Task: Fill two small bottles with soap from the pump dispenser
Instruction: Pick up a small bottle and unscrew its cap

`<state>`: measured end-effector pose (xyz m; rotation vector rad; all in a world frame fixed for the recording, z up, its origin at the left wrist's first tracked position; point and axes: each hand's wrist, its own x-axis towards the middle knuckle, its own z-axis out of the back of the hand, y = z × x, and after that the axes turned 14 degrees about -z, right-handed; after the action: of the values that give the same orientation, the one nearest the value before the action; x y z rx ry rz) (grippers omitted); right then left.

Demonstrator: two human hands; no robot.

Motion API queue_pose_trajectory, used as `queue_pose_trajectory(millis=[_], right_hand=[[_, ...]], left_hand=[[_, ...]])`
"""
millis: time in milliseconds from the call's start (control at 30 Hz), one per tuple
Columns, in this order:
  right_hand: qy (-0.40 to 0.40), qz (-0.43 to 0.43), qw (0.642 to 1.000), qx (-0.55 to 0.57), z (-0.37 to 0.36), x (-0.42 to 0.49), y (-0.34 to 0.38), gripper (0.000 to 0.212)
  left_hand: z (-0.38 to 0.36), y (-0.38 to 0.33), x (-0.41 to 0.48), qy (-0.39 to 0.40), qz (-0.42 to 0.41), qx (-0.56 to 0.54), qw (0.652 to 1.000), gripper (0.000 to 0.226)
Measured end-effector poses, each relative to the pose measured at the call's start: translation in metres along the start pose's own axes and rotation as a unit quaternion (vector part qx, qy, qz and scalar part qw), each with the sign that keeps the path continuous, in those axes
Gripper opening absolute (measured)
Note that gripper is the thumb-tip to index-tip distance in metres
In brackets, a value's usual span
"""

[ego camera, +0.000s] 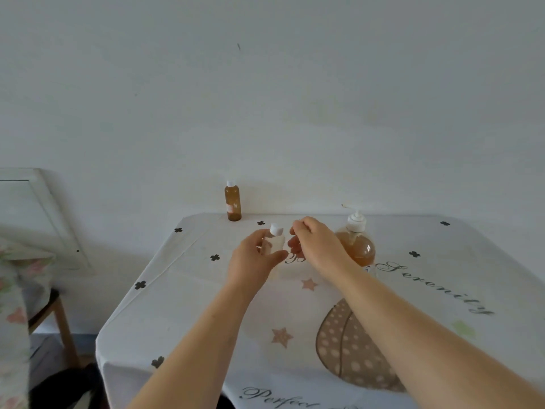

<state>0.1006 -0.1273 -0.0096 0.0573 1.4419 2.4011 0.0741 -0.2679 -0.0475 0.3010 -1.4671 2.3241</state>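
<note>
Uncapping looks like the step in hand: we are holding the small clear plastic bottle with the white cap [275,240] upright in our left hand [255,258], just left of the large clear pump dispenser of amber soap [355,243]. Our right hand [314,243] is hovering beside the cap, fingers pinched on nothing visible. We should be bracing the body while twisting. It looks empty; the small amber-filled bottle with a white cap [233,202], well left of and behind the dispenser, looks full.
</note>
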Motion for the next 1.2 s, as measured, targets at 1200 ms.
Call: queue_pose_trajectory(millis=[1200], right_hand=[[0.02,0.045,0.996,-0.071,0.059,-0.022,0.014,0.03]], left_hand=[[0.028,-0.041,0.005,0.092,-0.048,0.018,0.994,0.034]])
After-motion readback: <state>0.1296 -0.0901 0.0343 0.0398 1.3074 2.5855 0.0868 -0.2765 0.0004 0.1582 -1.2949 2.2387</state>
